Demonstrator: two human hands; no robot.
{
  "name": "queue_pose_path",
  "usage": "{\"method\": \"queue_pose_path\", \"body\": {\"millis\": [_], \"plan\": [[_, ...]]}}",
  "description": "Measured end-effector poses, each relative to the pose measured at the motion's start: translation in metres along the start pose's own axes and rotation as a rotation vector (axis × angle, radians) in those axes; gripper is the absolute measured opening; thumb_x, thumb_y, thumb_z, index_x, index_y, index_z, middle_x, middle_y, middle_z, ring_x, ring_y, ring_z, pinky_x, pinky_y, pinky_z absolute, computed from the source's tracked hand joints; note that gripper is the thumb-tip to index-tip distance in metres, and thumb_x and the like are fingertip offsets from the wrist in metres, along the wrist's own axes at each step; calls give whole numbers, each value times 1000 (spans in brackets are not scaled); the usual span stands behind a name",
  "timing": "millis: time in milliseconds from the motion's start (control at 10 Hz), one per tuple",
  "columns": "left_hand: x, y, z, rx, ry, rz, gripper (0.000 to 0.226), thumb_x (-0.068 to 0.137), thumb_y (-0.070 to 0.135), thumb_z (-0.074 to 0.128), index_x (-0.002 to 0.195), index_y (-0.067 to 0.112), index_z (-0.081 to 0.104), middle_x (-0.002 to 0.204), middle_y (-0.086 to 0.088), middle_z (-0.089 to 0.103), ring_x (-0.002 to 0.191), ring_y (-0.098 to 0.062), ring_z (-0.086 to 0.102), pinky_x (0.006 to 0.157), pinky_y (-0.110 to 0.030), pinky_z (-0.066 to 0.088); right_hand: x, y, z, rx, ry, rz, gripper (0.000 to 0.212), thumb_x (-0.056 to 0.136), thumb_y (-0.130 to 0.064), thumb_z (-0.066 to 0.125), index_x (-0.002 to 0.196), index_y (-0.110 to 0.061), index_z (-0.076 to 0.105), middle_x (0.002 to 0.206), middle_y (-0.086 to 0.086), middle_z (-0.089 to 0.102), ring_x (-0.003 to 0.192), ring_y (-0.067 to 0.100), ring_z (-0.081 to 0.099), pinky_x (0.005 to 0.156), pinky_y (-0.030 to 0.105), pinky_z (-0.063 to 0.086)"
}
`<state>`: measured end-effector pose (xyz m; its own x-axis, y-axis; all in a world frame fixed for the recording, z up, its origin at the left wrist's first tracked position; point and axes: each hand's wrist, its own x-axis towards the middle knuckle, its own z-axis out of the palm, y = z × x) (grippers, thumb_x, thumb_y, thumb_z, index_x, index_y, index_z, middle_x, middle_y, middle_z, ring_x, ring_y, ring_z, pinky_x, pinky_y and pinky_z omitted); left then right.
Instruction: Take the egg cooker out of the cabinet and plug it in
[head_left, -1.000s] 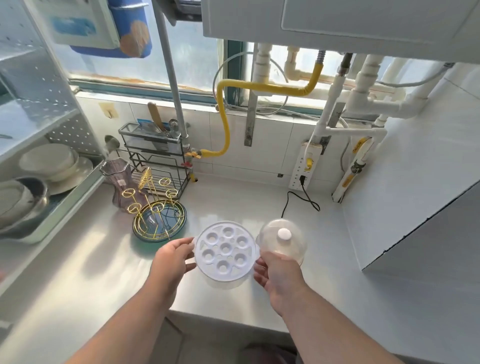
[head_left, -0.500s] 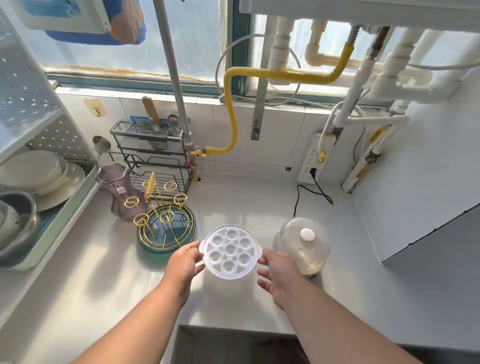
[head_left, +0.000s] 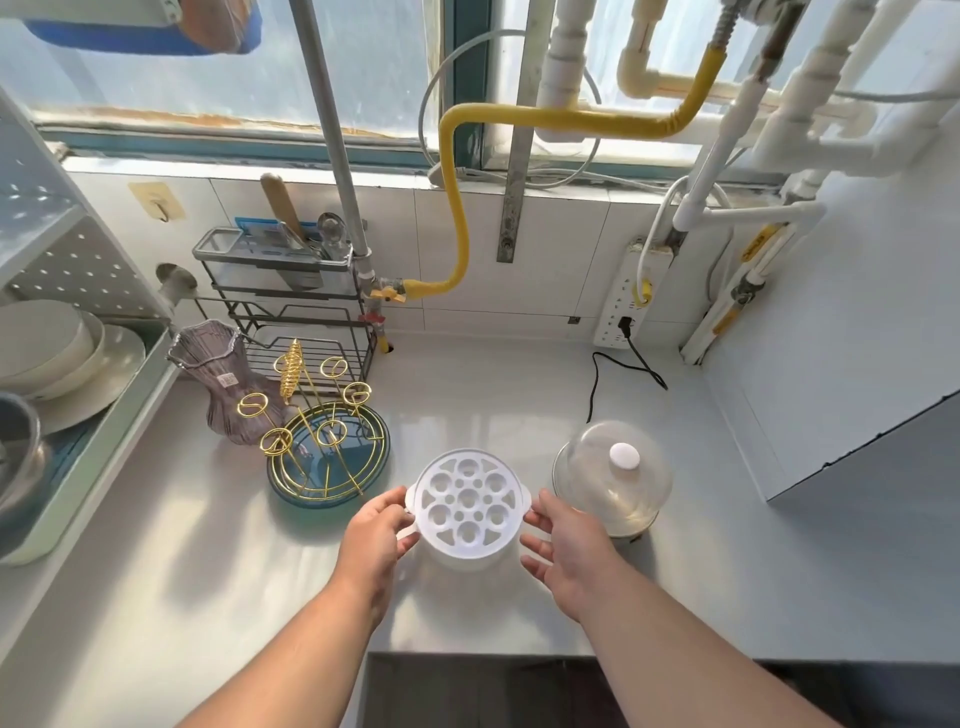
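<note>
The egg cooker (head_left: 613, 478), a round base under a clear dome lid with a white knob, stands on the steel counter (head_left: 493, 395). Its black cord (head_left: 592, 384) runs back to a plug in the white power strip (head_left: 631, 296) on the wall. Just left of the cooker is its white egg tray (head_left: 467, 501), full of round holes and low over the counter. My left hand (head_left: 376, 535) grips the tray's left handle. My right hand (head_left: 566, 545) has its fingers spread, with the thumb at the right handle.
A gold wire holder on a teal plate (head_left: 327, 457) and a purple glass vase (head_left: 223, 384) stand left of the tray. Behind them are a black wire rack (head_left: 291, 291) and a yellow gas hose (head_left: 457, 208). A dish rack with plates (head_left: 62, 358) fills the left side.
The tray has come down and slightly left, away from the cooker. My right hand's fingers have loosened and spread. My view has moved closer to the counter.
</note>
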<state>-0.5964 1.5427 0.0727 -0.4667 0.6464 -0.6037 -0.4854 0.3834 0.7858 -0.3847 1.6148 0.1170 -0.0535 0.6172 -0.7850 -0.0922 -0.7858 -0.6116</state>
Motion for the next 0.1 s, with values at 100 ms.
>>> {"method": "queue_pose_path", "body": {"millis": [100], "plan": [[2, 0, 0, 5, 73, 26, 39, 96, -6, 53, 129, 10, 65, 125, -9, 71, 104, -22, 69, 94, -44, 58, -5, -2, 1, 44, 15, 4, 26, 107, -33, 60, 121, -12, 67, 117, 6, 71, 99, 23, 70, 74, 38, 57]]}}
